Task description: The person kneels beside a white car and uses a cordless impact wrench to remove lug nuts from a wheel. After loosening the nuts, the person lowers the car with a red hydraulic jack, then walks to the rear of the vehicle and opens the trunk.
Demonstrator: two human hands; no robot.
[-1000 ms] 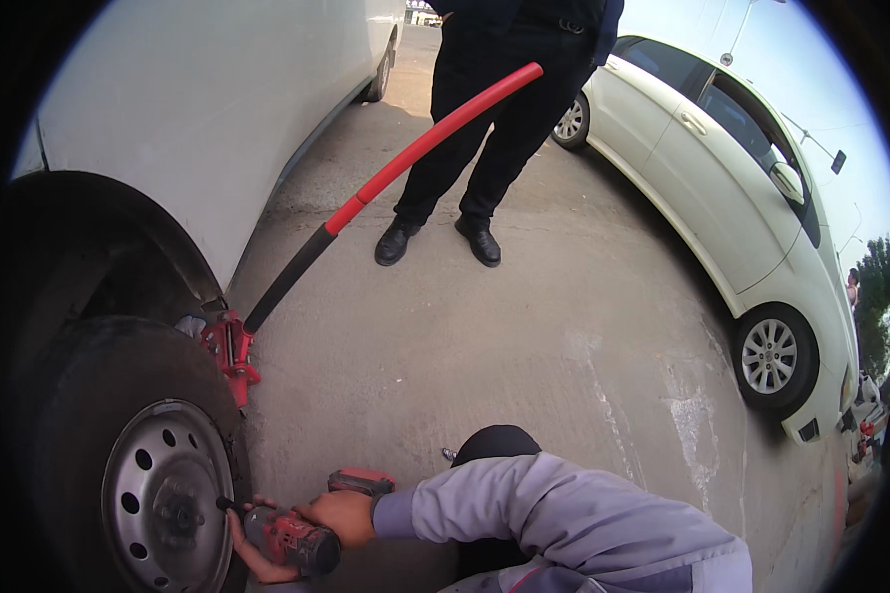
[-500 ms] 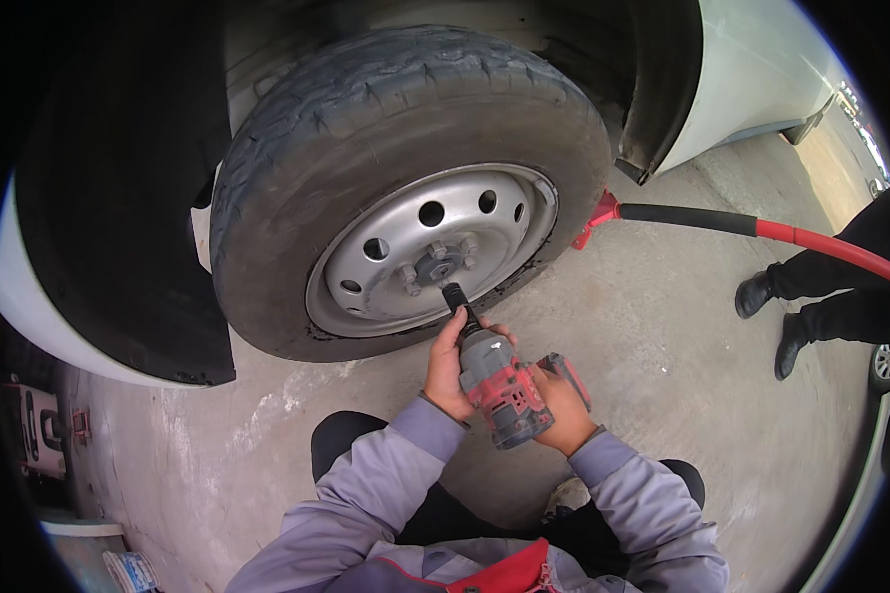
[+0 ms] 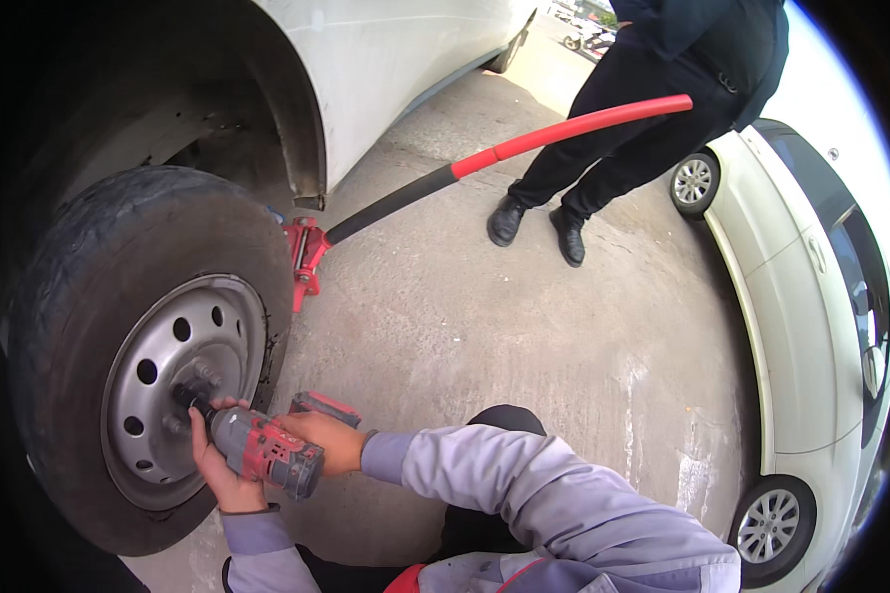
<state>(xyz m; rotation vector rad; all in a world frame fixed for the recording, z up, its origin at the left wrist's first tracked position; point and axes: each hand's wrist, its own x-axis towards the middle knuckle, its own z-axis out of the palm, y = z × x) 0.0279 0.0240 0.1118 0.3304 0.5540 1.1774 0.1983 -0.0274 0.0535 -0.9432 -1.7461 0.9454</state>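
Red-grey wrench (image 3: 272, 453) points inside wheel rim (image 3: 170, 358), concrete (image 3: 435, 341) stretching rightward.

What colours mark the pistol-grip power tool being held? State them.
Red and dark grey on the pistol-grip power tool, best seen in the head view.
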